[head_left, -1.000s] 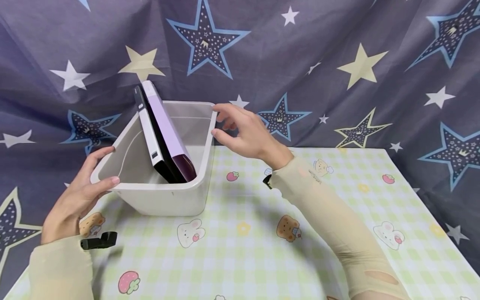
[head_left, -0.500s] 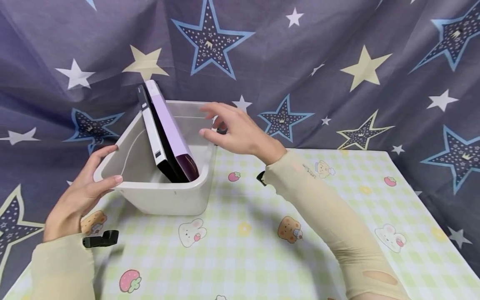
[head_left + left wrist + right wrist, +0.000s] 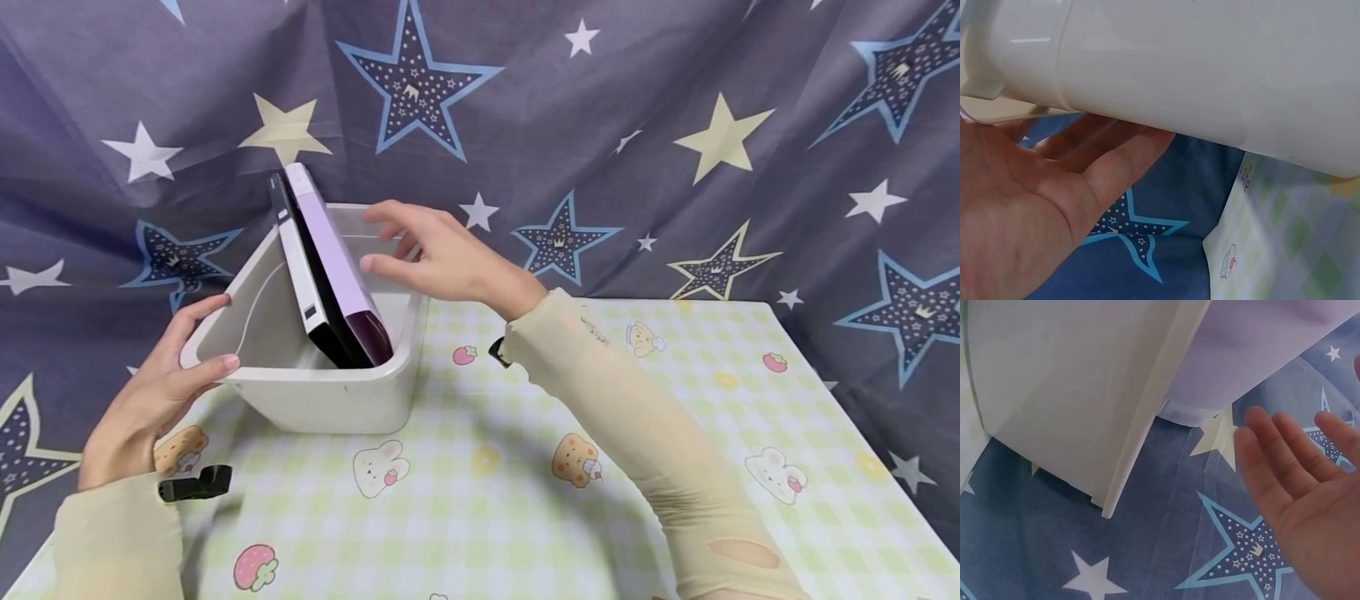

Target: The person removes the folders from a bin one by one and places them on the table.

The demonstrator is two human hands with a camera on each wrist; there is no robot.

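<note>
A white plastic bin stands on the table at left. Its front left corner is in my left hand, thumb over the rim and fingers along the outer side; the left wrist view has these fingers against the bin's wall. Leaning in the bin, upper ends above its back rim, are a lilac file folder and a black folder with a white spine. My right hand hovers over the bin's right side, fingers loosely bent and holding nothing, just right of the lilac folder. The right wrist view shows a gap between them.
A green-and-white checked cloth with cartoon prints covers the table. Behind it hangs a dark curtain with stars, close to the bin's back. A black strap piece sticks out at the left wrist.
My right hand has moved left from the bin's right rim to over its inside, closer to the lilac folder. The left hand keeps its hold, and the bin and folders stay put.
</note>
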